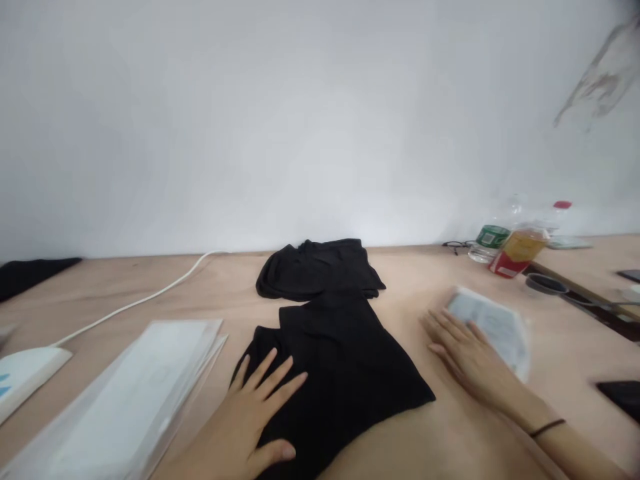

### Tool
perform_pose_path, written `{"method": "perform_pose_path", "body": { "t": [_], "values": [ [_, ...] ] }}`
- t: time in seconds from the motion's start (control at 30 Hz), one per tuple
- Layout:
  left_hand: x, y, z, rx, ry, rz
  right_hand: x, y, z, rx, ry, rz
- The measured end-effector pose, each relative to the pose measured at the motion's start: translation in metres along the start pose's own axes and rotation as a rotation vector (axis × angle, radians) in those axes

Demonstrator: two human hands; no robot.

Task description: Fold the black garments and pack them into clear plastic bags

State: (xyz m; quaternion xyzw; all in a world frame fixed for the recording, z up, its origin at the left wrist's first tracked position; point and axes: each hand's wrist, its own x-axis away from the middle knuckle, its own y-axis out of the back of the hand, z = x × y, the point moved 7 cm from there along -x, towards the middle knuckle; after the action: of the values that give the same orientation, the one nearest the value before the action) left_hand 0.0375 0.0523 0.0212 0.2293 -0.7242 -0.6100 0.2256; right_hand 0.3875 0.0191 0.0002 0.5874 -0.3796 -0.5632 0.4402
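Observation:
A black garment, perhaps shorts, is spread flat on the table in front of me. My left hand rests on its left part, palm down with fingers spread. To the right of the garment, my right hand is blurred by motion, its fingers stretched out and holding nothing that I can see. It overlaps the near left edge of a flat pale packet; whether they touch I cannot tell. Behind the spread garment, against the wall, sits a pile of folded black cloth.
Clear plastic sleeves with white inserts lie at left, beside a white device trailing a white cable. Two bottles, one green-labelled and one red-and-yellow, glasses and a tape roll are at back right. Black cloth lies far left.

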Motion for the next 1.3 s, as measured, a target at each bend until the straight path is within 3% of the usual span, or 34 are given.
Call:
{"method": "perform_pose_path", "body": {
  "t": [0.1,0.17,0.23,0.33,0.43,0.57,0.67,0.83,1.03,1.2,1.3],
  "values": [
    [0.008,0.003,-0.004,0.040,-0.069,0.019,-0.010,0.011,0.037,-0.085,0.133,0.063],
    [0.014,0.007,0.003,0.036,-0.051,0.010,-0.012,0.013,0.068,-0.182,0.220,0.160],
    [0.017,0.014,0.016,0.036,0.018,-0.025,-0.017,0.017,0.080,-0.266,0.194,0.187],
    [0.000,0.036,0.042,0.112,0.184,-0.184,-0.041,0.027,0.067,-0.445,0.032,0.091],
    [-0.043,0.052,0.066,0.238,0.340,-0.329,-0.079,0.021,0.051,-0.655,-0.049,0.059],
    [-0.105,0.038,0.088,0.367,0.408,-0.238,-0.122,-0.013,0.046,-0.743,-0.067,0.166],
    [-0.120,0.022,0.100,0.460,0.422,-0.201,-0.133,-0.031,0.042,-0.800,-0.109,0.215],
    [-0.097,0.027,0.091,0.560,0.329,-0.258,-0.117,-0.024,0.040,-0.884,-0.128,0.211],
    [-0.056,0.040,0.058,0.474,0.125,-0.176,-0.073,0.005,0.060,-0.905,0.065,0.363],
    [-0.076,0.046,0.064,0.345,0.203,-0.204,-0.085,0.001,0.055,-0.794,-0.018,0.304],
    [-0.099,0.042,0.068,0.324,0.220,-0.104,-0.098,-0.008,0.059,-0.727,-0.006,0.338]
  ]
}}
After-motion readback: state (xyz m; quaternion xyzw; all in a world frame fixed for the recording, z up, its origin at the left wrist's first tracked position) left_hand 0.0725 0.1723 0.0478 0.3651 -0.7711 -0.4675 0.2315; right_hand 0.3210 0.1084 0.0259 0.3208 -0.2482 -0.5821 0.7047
